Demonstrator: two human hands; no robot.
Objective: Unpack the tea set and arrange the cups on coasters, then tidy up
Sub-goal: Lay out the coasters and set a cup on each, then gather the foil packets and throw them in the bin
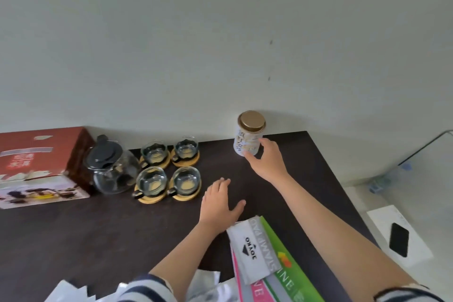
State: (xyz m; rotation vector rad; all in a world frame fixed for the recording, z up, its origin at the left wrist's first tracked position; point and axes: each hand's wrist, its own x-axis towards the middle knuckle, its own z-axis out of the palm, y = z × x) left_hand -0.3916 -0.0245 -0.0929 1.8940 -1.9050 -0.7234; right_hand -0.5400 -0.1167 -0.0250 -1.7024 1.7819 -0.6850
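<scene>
Gripping one white tin [248, 141] with a gold lid at the back edge of the dark table [98, 233], right hand [266, 162] curled round its lower side. Resting flat on the tabletop, left hand [220, 206] with fingers straight and spread, holding nothing. Standing in two rows of two beside one glass teapot [112, 169], four glass cups [168, 168], each on its own round wooden coaster [149, 197]. Lying behind the teapot, one red box [41, 164].

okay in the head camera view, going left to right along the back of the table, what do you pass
Red box → glass teapot → four glass cups on wooden coasters → gold-lidded tin, held by the right hand.
</scene>
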